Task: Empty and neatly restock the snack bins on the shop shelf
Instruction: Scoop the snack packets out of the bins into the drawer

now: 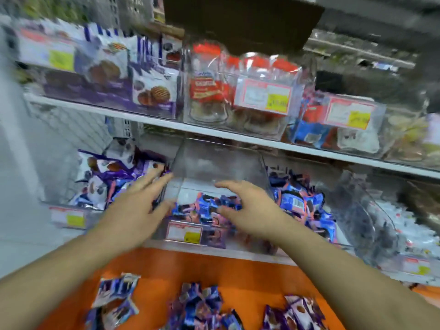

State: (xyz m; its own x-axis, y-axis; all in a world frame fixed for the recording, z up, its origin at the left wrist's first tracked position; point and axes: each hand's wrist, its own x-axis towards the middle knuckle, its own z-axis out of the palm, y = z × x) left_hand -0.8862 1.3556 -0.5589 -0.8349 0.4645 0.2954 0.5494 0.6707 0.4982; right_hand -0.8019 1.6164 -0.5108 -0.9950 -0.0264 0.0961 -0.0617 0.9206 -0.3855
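A clear plastic snack bin (pixel 214 163) stands on the lower shelf, with blue and pink snack packets (pixel 204 208) lying low in its front. My left hand (pixel 133 206) reaches to the bin's left wall with fingers spread and straight. My right hand (pixel 247 208) hovers over the packets at the bin's front, fingers loosely bent, holding nothing. The picture is blurred by motion. Purple and white packets (pixel 114 303) lie loose on the orange ledge (pixel 190 265) below my arms.
A bin of purple and white packets (pixel 107 177) stands to the left, a bin of blue packets (pixel 302 206) to the right. The upper shelf (pixel 214 129) carries bins of biscuit packs and jars (pixel 209 91). A dark board (pixel 240 17) hangs overhead.
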